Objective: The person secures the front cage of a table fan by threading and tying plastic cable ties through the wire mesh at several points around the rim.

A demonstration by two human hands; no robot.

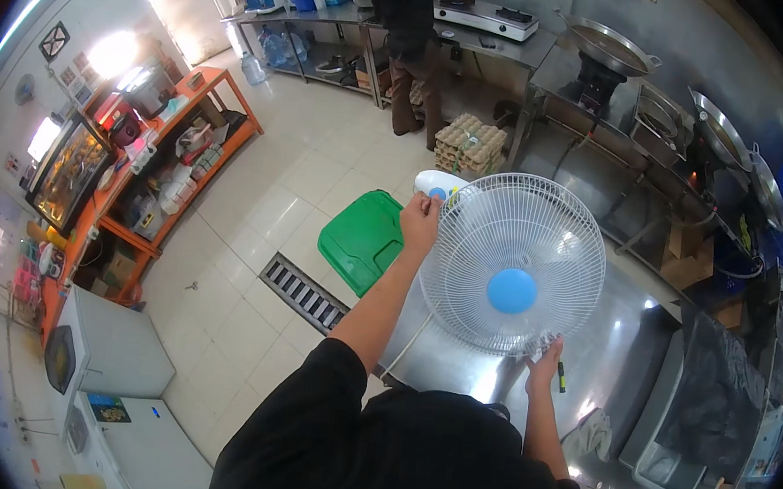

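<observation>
An electric fan (551, 250) with a white wire guard and a light blue centre cap lies on the steel table, its guard facing up. By the guard's far left edge is my left hand (420, 224), its fingers pinched together close to a white fan base (432, 183) with a blue knob. What those fingers hold is hidden. My right hand (545, 363) grips the near rim of the guard. Just right of it shows a slim black and yellow tool (562, 377); whether the hand touches it I cannot tell. A pale cord (408, 345) runs down the table's left side.
Left of the steel table (455, 368) stands a green lidded bin (361, 237), beside a floor drain grate (304, 293). A grey rag (590, 435) and a plastic tub (667, 469) are at the right. Egg trays (470, 144) are stacked beyond; another person (407, 39) stands at the stove.
</observation>
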